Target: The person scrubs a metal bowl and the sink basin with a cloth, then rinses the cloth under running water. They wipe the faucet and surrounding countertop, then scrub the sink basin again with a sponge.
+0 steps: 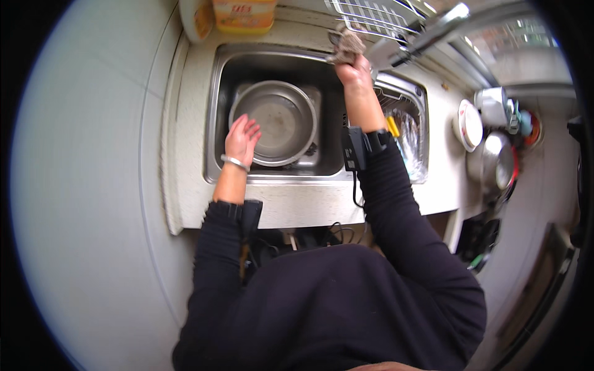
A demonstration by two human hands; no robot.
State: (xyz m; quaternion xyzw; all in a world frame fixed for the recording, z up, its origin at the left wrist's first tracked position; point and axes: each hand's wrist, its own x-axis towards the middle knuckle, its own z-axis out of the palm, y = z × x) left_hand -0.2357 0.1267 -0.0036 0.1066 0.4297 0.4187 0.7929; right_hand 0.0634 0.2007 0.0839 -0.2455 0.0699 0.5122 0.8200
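Observation:
A round stainless steel basin (278, 123) sits in the large compartment of the metal sink (332, 116), with a little cloudy liquid in its bottom. My left hand (241, 141) is over the basin's near left rim, fingers apart and holding nothing. Whether it touches the rim cannot be told. Beyond the sink's far right corner, my right hand (355, 72) grips a bunched grey-brown cloth (350, 45) beside a wire rack (373, 18). Part of the cloth is hidden by my fingers.
Right of the basin, the smaller sink compartment (421, 116) holds clear plastic (406, 134) and a yellow object (392, 126). A shiny metal fixture (431, 35) slants at the back right. Bowls (471, 125) and a metal pot (492, 162) stand farther right. A yellow-labelled container (244, 16) stands behind.

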